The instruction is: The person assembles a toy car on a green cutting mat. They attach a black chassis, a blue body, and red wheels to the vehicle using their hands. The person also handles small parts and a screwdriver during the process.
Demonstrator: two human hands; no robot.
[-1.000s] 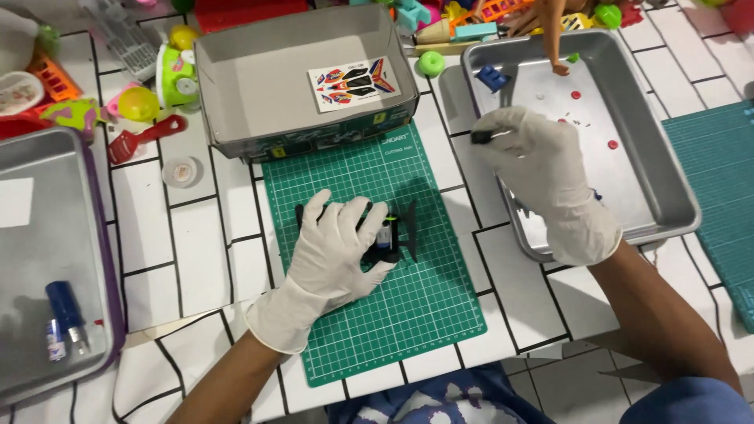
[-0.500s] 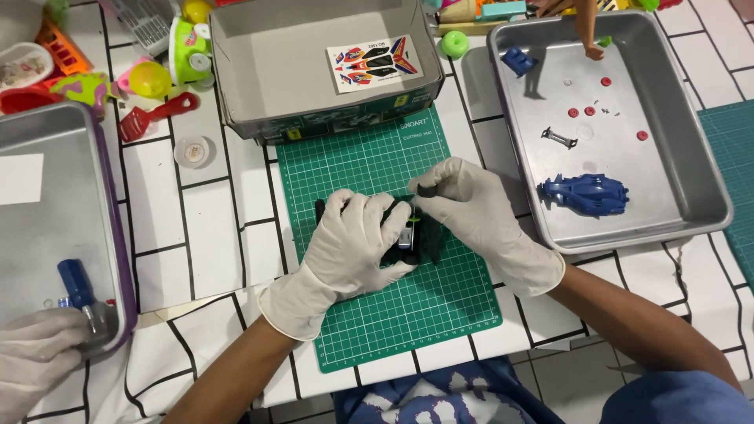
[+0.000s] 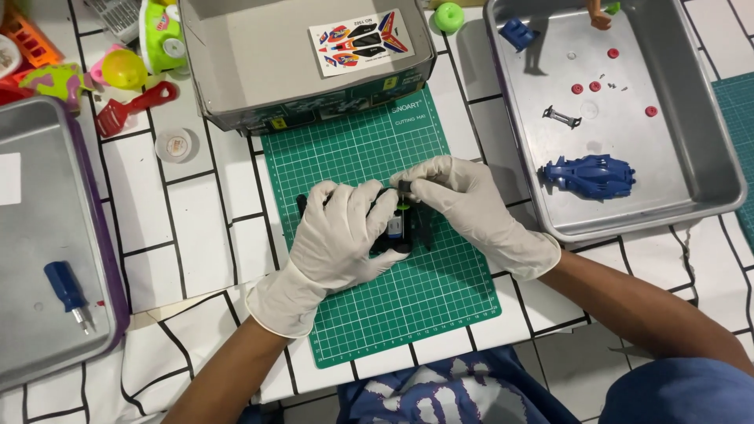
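Chassis (image 3: 397,228) mid-mat, both hands gripping; mat (image 3: 440,314) edges clear.

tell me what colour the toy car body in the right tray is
Blue; the toy car body shows clearly in the head view.

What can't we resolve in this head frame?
- Black toy chassis, head view: mostly covered by the left hand and right hand.
- Small dark part pinched by the right fingertips: too small to identify.
- Tiny bits in the right metal tray: too small to identify.
- Left metal tray: cut off by the left edge.
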